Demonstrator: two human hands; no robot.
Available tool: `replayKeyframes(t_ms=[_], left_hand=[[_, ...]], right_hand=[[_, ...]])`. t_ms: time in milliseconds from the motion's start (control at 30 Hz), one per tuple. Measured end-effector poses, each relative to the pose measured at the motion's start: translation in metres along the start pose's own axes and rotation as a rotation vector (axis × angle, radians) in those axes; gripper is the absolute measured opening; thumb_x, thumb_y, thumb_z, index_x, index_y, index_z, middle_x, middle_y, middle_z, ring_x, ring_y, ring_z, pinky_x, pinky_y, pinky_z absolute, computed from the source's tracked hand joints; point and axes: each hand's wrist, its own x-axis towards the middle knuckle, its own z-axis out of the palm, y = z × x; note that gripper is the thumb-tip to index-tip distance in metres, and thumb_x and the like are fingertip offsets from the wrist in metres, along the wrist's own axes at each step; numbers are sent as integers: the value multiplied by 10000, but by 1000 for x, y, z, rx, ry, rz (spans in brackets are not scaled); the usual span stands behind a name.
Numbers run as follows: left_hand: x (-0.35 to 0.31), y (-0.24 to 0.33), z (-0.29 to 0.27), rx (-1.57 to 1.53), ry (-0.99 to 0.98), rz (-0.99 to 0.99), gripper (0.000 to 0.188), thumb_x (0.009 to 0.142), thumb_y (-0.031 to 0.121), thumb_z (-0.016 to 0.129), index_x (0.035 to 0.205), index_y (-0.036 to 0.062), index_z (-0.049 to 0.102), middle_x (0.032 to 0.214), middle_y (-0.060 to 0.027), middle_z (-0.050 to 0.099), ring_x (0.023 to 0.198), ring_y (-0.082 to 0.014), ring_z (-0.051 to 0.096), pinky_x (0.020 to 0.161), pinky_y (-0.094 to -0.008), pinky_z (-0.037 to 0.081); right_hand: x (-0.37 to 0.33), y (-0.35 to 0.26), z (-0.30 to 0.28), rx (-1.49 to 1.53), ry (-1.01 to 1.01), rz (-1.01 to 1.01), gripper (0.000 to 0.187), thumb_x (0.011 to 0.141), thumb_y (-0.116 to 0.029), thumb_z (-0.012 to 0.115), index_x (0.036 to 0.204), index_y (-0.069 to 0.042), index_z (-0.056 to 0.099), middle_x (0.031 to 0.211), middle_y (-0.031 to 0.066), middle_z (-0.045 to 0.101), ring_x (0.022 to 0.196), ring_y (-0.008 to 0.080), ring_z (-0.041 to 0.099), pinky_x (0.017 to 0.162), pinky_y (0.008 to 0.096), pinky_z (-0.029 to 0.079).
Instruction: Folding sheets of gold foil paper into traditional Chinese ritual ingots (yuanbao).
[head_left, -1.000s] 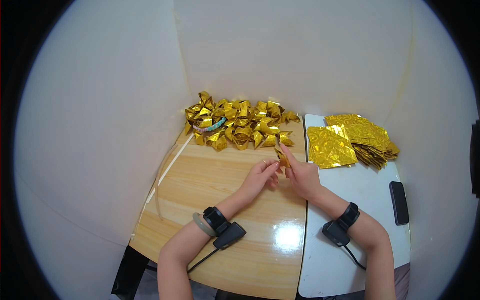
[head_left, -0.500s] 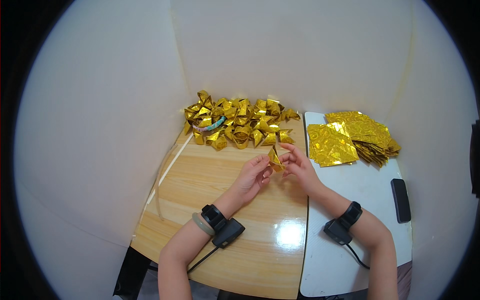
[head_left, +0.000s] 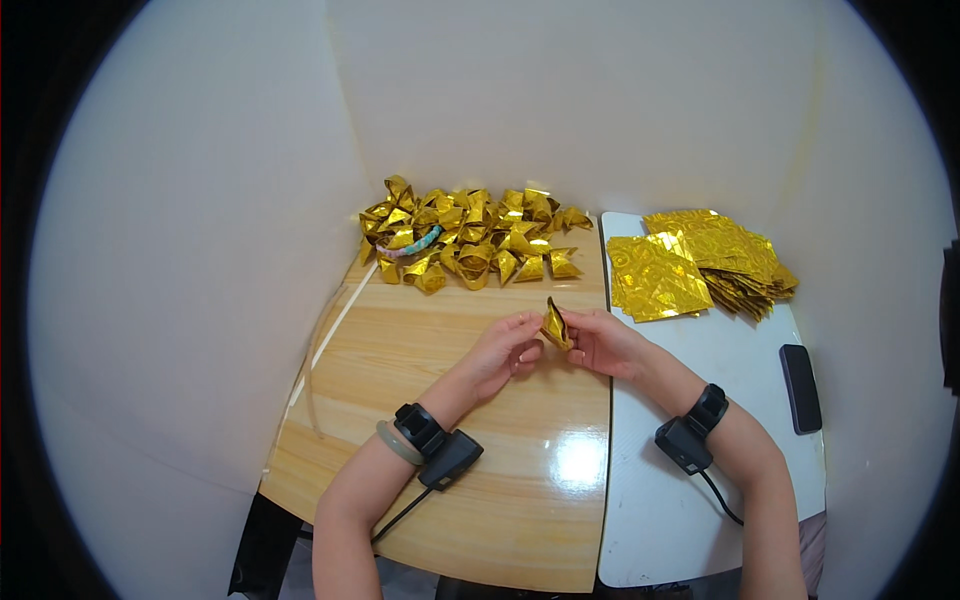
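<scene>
We pinch a small folded piece of gold foil paper point(head_left: 555, 324) between both hands, above the pale wooden table point(head_left: 440, 400). Our left hand point(head_left: 505, 350) grips its left edge with curled fingertips; our right hand point(head_left: 600, 342) closes on its right side. The piece is shiny, creased and pointed. Behind it lies a heap of similar folded gold shapes point(head_left: 465, 240). On the white table point(head_left: 660, 500) to the right sits a stack of flat, embossed gold sheets point(head_left: 700, 262) and a dark phone point(head_left: 800, 387).
</scene>
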Motion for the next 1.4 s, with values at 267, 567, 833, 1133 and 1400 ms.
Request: replayKeyframes(t_ms=[267,567,833,1133,1400], left_hand=[[2,-2,-6,-71,-57,61,189,945,263,503,997,88,553,878,17,572,594,-51,446,518,-179,371],[4,-3,6,41,134,112,184,845,146,638,992,85,546,828,27,571,673,-40,516,546,-190,413],[5,-7,4,90,247,136,196,852,144,612,1025,77,550,878,6,584,713,-64,546,592,-207,467],[6,-7,-1,9,185,181,221,876,92,560,1092,58,529,1013,-30,607,849,-102,605,683,-237,526],[8,-7,-2,378,234,301,341,855,63,596,1191,52,537,1087,-47,601,859,-81,584,725,-215,498]], right_hand=[[-1,4,7,32,39,-34,189,922,-269,551,1006,-108,603,806,-64,551,657,26,467,535,174,394],[7,12,1,-64,39,-97,221,952,-277,498,983,-79,592,797,-49,558,657,34,505,538,180,423],[7,11,-1,-34,23,-92,211,951,-261,501,988,-73,589,831,-16,606,661,53,542,567,191,460],[4,8,2,-37,35,-125,237,942,-293,511,1010,-78,584,873,-15,609,707,63,556,606,192,470],[3,4,-2,151,-70,-5,280,927,-347,520,1038,-95,572,913,-19,588,761,67,558,611,204,469]])
